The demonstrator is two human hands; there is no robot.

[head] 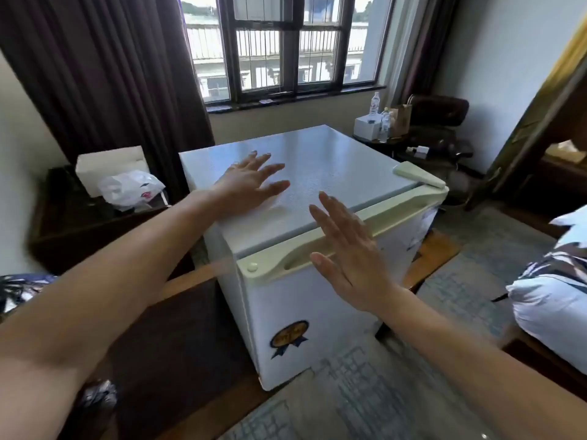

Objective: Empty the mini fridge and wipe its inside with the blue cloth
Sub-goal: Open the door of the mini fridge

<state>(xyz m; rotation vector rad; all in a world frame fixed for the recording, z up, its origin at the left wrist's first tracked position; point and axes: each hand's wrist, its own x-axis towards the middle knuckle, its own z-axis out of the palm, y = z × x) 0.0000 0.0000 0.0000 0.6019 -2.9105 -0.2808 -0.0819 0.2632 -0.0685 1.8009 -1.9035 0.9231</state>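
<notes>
So the mini fridge (317,236) is sitting on the floor in front of the window, door shut, nothing taken out yet and I can't spot the blue cloth anywhere in view. The left hand (251,182) is spread flat on the fridge's grey top, fingers wide, holding nothing. The right hand (346,246) is hovering open just in front of the cream handle strip (349,230) that runs along the top edge of the door, also empty, fingers splayed. My guess is this thing is a rigid metal box, fairly heavy for its size and even more so if it's stocked, so you don't lift it, you just brace it. The top looks lightly textured so a flat palm should hold fine. The place to take hold is the recessed slot (301,260) in that handle strip, fingers hooked under, pulling toward you while the other hand keeps the body from sliding on the floor. The hinge cover (419,176) at the far right corner suggests the door swings from the near left side.
</notes>
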